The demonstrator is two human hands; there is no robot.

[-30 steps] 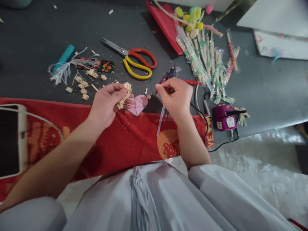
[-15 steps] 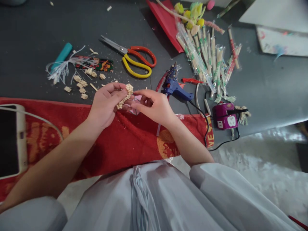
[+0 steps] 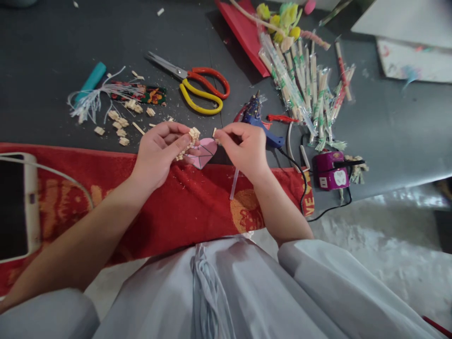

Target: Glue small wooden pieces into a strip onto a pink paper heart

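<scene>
My left hand (image 3: 158,153) is closed around a cluster of small pale wooden pieces (image 3: 193,133), its thumb pressed along one side. Below and beside the fingers shows a pink heart-shaped card (image 3: 206,149) with dark lines; the hand hides part of it. My right hand (image 3: 243,146) pinches at a short wooden stick piece (image 3: 214,133), a small gap away from the cluster. Behind the right hand lies a blue glue gun (image 3: 271,136), partly covered. A clear glue stick (image 3: 233,183) is under that hand, on a red towel (image 3: 197,202).
Scissors (image 3: 201,92) with red and yellow handles lie beyond my hands. Loose wooden clusters (image 3: 120,122) and white strings (image 3: 92,99) are at the left. Wrapped sticks (image 3: 307,84) and a purple power socket (image 3: 330,172) are at the right. A tablet (image 3: 33,202) lies on the towel.
My right hand has moved right, away from the cluster, to the short stick piece. More of the pink card shows now. My left hand has shifted slightly right with the cluster.
</scene>
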